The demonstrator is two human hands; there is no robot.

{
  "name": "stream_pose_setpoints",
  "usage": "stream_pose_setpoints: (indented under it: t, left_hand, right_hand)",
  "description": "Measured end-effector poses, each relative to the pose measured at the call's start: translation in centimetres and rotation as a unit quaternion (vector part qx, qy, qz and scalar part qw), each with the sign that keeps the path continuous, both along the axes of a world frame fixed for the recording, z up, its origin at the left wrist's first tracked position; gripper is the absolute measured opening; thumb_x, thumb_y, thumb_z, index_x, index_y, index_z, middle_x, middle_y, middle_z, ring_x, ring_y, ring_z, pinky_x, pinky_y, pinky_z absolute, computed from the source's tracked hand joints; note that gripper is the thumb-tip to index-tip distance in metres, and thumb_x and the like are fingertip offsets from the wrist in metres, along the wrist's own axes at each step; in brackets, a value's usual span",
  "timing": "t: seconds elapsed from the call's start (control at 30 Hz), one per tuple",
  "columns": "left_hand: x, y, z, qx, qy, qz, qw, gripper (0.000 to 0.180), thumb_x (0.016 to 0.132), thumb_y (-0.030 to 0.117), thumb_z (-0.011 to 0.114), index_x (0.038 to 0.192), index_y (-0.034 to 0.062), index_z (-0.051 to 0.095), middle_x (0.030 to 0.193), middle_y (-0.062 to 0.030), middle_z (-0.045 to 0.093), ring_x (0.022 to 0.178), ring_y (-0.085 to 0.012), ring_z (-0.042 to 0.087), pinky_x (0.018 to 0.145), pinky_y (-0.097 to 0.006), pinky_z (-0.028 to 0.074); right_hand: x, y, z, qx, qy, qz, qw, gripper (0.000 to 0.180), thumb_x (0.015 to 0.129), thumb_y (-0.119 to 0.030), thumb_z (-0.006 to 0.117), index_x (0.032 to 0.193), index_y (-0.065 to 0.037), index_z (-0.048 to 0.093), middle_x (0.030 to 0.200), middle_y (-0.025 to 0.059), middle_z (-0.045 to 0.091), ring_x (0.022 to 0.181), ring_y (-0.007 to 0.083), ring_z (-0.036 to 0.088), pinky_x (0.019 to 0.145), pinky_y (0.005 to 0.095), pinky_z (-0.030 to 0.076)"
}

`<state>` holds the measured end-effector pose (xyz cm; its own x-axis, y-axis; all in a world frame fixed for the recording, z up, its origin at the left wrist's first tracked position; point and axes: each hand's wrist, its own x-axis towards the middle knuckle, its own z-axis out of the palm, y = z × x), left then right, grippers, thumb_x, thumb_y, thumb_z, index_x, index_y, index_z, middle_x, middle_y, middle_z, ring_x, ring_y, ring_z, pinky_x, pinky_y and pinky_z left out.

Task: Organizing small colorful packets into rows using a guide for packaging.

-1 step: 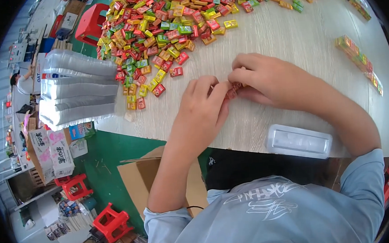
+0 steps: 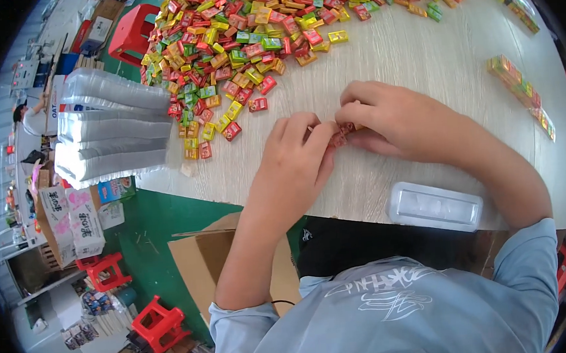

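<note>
Pale table (image 2: 418,49), white-lettered shirt (image 2: 397,313), left hand (image 2: 294,151) and right hand (image 2: 384,118) pinching reddish packet (image 2: 341,135)

Writing noted around the table (image 2: 419,55). Near side: grey-blue shirt (image 2: 372,331), white stylised lettering in two rows across chest. Left of it: white-and-pink carton (image 2: 84,220), large dark characters, tilted in view. Farther up on left: white carton (image 2: 55,110), dark capital letters, sideways. On its top: small boxes (image 2: 258,104), red, yellow, green, orange; print too small to read.
</note>
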<state>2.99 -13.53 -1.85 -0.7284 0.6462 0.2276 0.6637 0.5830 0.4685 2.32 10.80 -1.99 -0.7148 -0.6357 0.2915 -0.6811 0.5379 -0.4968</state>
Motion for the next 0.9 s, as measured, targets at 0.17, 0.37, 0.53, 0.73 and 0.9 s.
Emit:
stream_pose_setpoints:
  t: [0.17, 0.37, 0.53, 0.73, 0.9]
  left_hand:
    - [0.4, -0.2, -0.6, 0.053, -0.018, 0.002, 0.998, 0.038, 0.088, 0.008, 0.076, 0.124, 0.0044, 0.063, 0.12, -0.0158, 0.058, 0.112, -0.0385, 0.057, 0.099, -0.048, 0.048]
    - [0.6, -0.3, -1.0, 0.045, 0.015, 0.008, 0.999, 0.042, 0.088, 0.012, 0.077, 0.127, 0.0057, 0.061, 0.118, -0.0156, 0.059, 0.108, -0.0383, 0.057, 0.098, -0.048, 0.047]
    - [0.5, 0.7, -1.6, 0.067, 0.023, 0.009, 0.997, 0.042, 0.09, 0.01, 0.075, 0.128, 0.0039, 0.06, 0.115, -0.0158, 0.06, 0.105, -0.0376, 0.058, 0.096, -0.048, 0.049]
    - [0.6, -0.5, -1.0, 0.082, 0.012, 0.028, 0.996, 0.047, 0.091, 0.012, 0.074, 0.134, 0.0019, 0.058, 0.116, -0.017, 0.06, 0.106, -0.0383, 0.058, 0.096, -0.048, 0.049]
    - [0.2, 0.1, -1.5, 0.089, 0.014, 0.023, 0.996, 0.05, 0.09, 0.012, 0.076, 0.136, 0.0025, 0.058, 0.115, -0.0174, 0.06, 0.107, -0.0379, 0.059, 0.096, -0.047, 0.05]
  right_hand:
    - [-1.7, -0.3, 2.0, 0.064, 0.007, -0.012, 0.998, 0.025, 0.091, -0.017, 0.074, 0.113, -0.007, 0.065, 0.109, 0.013, 0.064, 0.1, 0.0354, 0.068, 0.082, 0.0463, 0.056]
    - [-9.9, -5.8, 1.9, 0.064, 0.2, -0.113, 0.971, 0.024, 0.094, -0.02, 0.073, 0.115, -0.008, 0.067, 0.107, 0.0091, 0.068, 0.097, 0.0304, 0.071, 0.079, 0.0435, 0.059]
    - [-12.1, -5.2, 0.3, 0.095, 0.208, -0.119, 0.966, 0.021, 0.096, -0.022, 0.073, 0.112, -0.009, 0.069, 0.106, 0.0077, 0.067, 0.096, 0.0302, 0.07, 0.079, 0.0431, 0.058]
    - [-7.4, -0.7, 3.4, 0.066, 0.156, -0.093, 0.981, 0.028, 0.094, -0.01, 0.075, 0.121, -0.008, 0.069, 0.114, 0.0089, 0.066, 0.103, 0.0307, 0.069, 0.085, 0.0404, 0.056]
    - [0.5, 3.6, 3.8, 0.121, 0.011, -0.094, 0.988, 0.03, 0.091, -0.003, 0.073, 0.12, -0.01, 0.073, 0.114, 0.0118, 0.066, 0.103, 0.0325, 0.067, 0.088, 0.0417, 0.056]
